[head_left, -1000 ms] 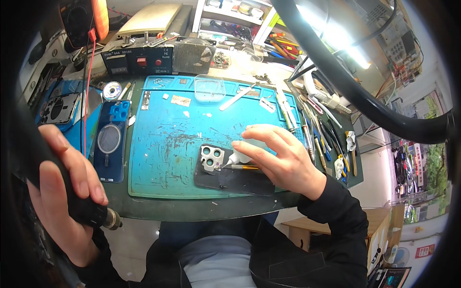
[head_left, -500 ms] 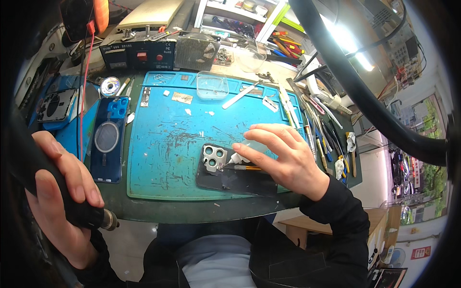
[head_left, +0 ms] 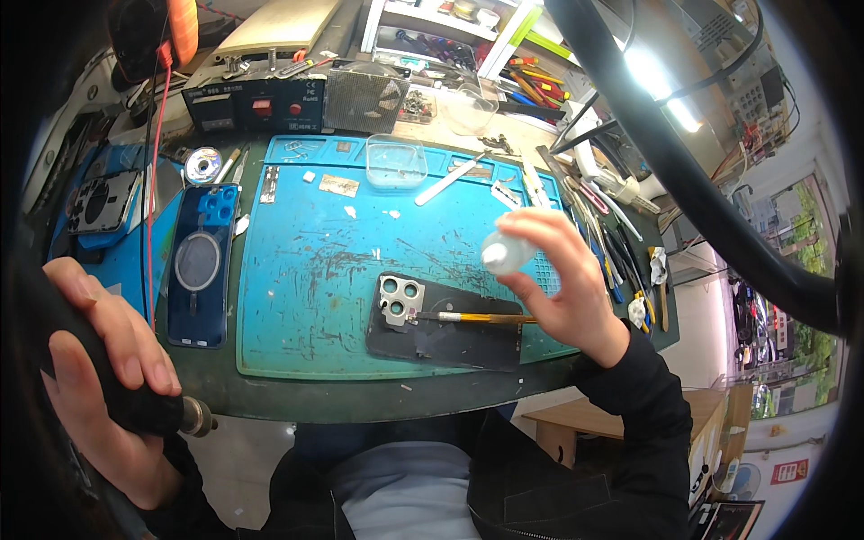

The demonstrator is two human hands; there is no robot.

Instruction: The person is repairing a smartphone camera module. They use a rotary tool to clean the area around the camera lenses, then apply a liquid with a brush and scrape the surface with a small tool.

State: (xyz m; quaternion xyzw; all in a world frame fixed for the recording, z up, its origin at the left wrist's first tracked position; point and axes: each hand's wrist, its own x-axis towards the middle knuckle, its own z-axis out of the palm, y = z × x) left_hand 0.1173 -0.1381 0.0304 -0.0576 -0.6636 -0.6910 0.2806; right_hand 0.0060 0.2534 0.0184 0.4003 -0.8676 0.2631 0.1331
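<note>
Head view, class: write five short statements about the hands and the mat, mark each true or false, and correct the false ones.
1. The right hand holds a small translucent bottle. True.
2. The left hand holds tweezers. False: it holds a black handle with a metal tip.
3. A thin gold-coloured tool lies over the dark phone panel. True.
4. The blue phone-shaped piece lies right of the mat. False: it lies left of it.
5. A clear box sits toward the mat's far edge. True.

Head cam, dn twd bench [head_left: 310, 398]
</note>
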